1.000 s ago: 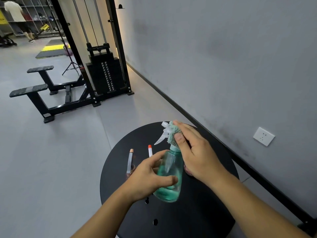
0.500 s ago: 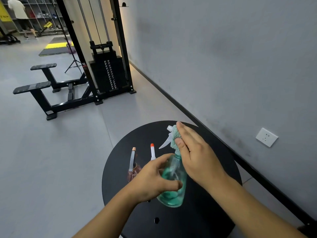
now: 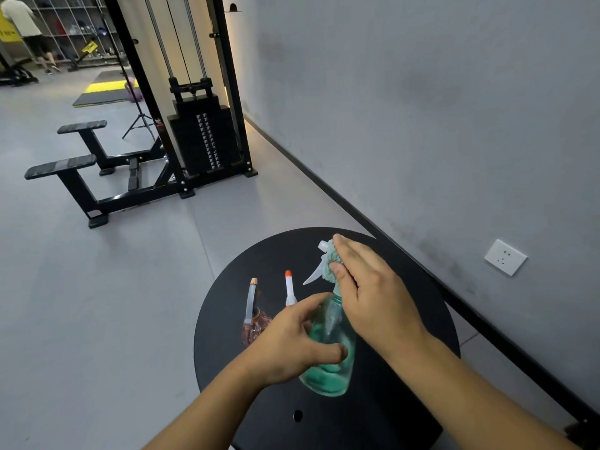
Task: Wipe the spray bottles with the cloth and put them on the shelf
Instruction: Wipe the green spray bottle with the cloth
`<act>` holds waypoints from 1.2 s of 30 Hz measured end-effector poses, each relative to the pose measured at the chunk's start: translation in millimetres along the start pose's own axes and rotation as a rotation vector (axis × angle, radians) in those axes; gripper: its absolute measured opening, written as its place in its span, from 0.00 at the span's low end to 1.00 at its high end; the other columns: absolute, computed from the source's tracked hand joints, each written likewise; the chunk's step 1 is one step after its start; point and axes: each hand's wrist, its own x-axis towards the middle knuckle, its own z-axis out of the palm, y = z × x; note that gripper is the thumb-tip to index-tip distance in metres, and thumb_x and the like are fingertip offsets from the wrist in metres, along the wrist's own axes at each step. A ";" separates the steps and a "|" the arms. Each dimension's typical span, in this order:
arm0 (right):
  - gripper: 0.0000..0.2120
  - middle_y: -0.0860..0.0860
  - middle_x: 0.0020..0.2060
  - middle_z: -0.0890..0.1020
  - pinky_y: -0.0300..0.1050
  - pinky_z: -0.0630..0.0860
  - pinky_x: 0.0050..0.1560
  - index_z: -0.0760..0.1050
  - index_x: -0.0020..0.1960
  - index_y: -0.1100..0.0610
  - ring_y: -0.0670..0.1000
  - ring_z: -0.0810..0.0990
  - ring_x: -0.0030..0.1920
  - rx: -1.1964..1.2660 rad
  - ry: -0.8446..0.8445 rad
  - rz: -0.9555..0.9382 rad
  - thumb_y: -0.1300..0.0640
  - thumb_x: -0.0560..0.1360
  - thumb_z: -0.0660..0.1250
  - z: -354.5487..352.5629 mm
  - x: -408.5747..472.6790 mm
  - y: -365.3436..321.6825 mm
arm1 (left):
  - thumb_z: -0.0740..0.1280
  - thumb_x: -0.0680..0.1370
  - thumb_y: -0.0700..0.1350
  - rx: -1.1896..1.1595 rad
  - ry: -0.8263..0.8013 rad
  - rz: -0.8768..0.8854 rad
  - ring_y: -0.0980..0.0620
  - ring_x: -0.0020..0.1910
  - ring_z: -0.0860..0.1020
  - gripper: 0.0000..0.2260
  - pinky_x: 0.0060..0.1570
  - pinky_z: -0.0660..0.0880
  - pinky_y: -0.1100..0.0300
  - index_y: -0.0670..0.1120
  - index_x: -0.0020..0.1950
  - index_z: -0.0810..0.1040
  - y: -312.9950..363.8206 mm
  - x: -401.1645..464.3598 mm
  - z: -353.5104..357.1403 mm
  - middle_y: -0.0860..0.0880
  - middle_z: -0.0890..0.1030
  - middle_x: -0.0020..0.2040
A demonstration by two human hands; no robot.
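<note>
On the surface, nearest: the left hand (image 3: 292, 345) grips the teal bottle (image 3: 328, 368) round its body, fingers (image 3: 308, 303) and thumb curled about it. The bottle leans with its head away from the person. I cannot tell whether its base rests on the surface (image 3: 406, 401).
Just beyond: the right hand (image 3: 373, 303) presses the cloth (image 3: 329, 264) onto the spray head, thumb pinching from below and fingers laid over. The white trigger (image 3: 313, 277) pokes out to the left.
Left of the hands: the brown bottle (image 3: 256, 323) and the orange-tipped bottle (image 3: 288, 287) stand upright, close to the left knuckles.
Step, as I judge: wiping the teal bottle's head. Nothing shows whether the other two have been wiped.
Risk, trigger: cloth pressure may squeeze it and spray liquid over the surface.
Risk, grip: the body looks smooth, so a hard rub at the head could twist it out of the left hand.
Risk, neighbours: a sideways shift of the left hand could topple the slim bottles.
Far: past the machine (image 3: 201, 138), the shelf (image 3: 74, 27) lies well apart, so the carry is long.
</note>
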 end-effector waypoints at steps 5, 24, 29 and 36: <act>0.19 0.46 0.67 0.81 0.59 0.75 0.70 0.74 0.75 0.53 0.47 0.79 0.67 0.131 0.061 0.105 0.52 0.86 0.61 -9.4 7.4 2.5 | 0.78 0.74 0.36 0.013 0.012 0.005 0.49 0.54 0.87 0.26 0.61 0.83 0.53 0.55 0.68 0.79 1.4 -0.2 0.2 0.51 0.88 0.55; 0.16 0.44 0.62 0.82 0.54 0.76 0.68 0.78 0.72 0.53 0.45 0.80 0.62 0.109 0.050 0.119 0.54 0.86 0.63 -7.7 5.7 0.2 | 0.78 0.74 0.52 0.037 0.069 -0.029 0.61 0.61 0.84 0.36 0.68 0.79 0.53 0.65 0.79 0.67 0.9 -7.4 13.9 0.61 0.84 0.63; 0.17 0.45 0.62 0.82 0.19 0.69 0.55 0.77 0.73 0.55 0.38 0.78 0.58 0.121 0.083 0.148 0.56 0.85 0.64 -12.9 7.8 3.3 | 0.85 0.67 0.60 0.079 0.125 -0.079 0.65 0.58 0.83 0.35 0.65 0.79 0.60 0.62 0.70 0.74 3.2 -5.5 12.6 0.62 0.84 0.60; 0.19 0.47 0.71 0.78 0.43 0.75 0.70 0.75 0.75 0.54 0.47 0.75 0.71 -0.089 0.089 -0.100 0.55 0.84 0.66 1.1 -0.5 7.1 | 0.83 0.72 0.51 0.086 0.178 -0.011 0.58 0.48 0.87 0.16 0.55 0.84 0.56 0.55 0.57 0.84 7.8 -2.8 10.0 0.58 0.89 0.49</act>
